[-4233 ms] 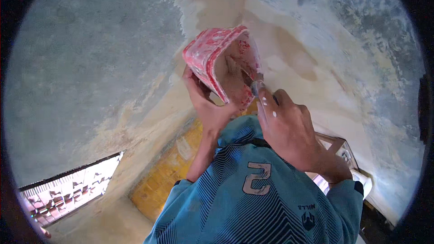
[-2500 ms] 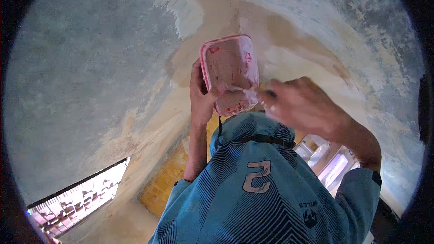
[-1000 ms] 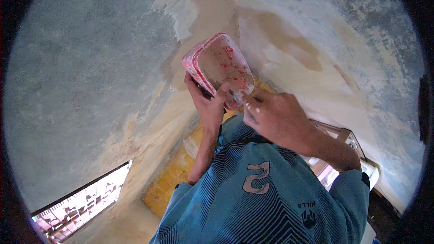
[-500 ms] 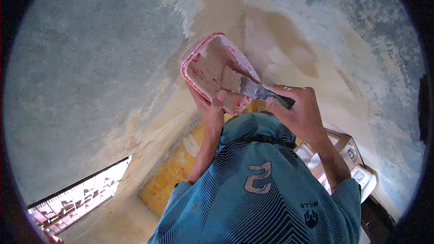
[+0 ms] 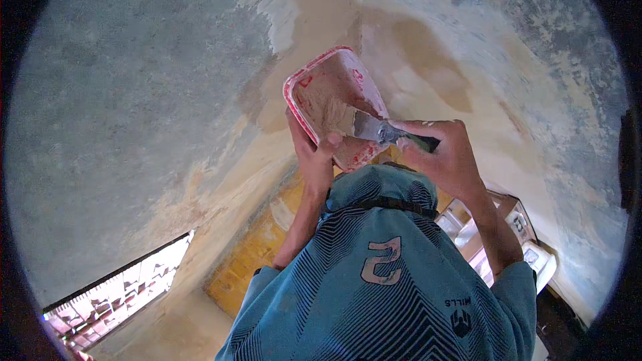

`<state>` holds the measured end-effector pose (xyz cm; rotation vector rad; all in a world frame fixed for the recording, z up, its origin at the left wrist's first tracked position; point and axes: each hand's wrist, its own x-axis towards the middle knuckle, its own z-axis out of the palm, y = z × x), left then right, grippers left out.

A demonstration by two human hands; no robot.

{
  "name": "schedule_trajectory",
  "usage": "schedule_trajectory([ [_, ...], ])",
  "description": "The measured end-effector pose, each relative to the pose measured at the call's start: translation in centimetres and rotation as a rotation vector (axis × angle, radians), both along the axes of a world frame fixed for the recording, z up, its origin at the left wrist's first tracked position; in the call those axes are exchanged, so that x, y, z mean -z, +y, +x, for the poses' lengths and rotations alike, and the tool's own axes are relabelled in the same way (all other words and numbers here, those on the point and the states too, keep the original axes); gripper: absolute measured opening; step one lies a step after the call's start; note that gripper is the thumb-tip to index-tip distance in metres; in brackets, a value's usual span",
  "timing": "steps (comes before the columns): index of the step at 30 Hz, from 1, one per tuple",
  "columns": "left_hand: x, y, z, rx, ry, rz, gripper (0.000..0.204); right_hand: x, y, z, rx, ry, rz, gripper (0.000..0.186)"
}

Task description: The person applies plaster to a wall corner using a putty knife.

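My left hand (image 5: pixel 315 155) grips a red plastic tub (image 5: pixel 289 89) from below at its left side, the thumb over the near rim. Tan, paste-like filler (image 5: pixel 322 97) coats its floor and walls, and pale smears cover the rim. The tub is tilted so its inside faces me. In my right hand (image 5: pixel 438 154) is a putty knife (image 5: pixel 366 126), held by its dark handle. Its metal blade reaches over the right rim into the tub, with filler on the end. Whether the blade touches the tub's floor I cannot tell.
Two walls meet in a corner ahead, the left wall (image 5: pixel 147 93) grey, the right wall (image 5: pixel 535 73) patchy with pale and tan filler. A damp-looking brown patch (image 5: pixel 428 60) marks the right one. At lower left is a bright grilled window (image 5: pixel 120 287). Yellow flooring (image 5: pixel 247 261) lies below.
The tub has shifted slightly right and turned a little. The putty knife has tipped, its blade now showing more bare metal and less filler at the end.
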<state>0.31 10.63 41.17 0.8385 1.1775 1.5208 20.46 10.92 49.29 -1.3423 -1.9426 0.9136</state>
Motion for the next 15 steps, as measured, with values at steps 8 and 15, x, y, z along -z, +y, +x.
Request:
schedule_trajectory([
  [8,1.1,0.1,-0.5,-0.088,0.229,0.009,0.074,2.3,-0.5,-1.3,0.078,0.055,-0.103,0.031],
  [15,7.1,-0.6,-3.8,-0.052,-0.174,-0.065,0.062,5.8,-3.8,0.5,0.201,0.264,-0.402,0.030],
])
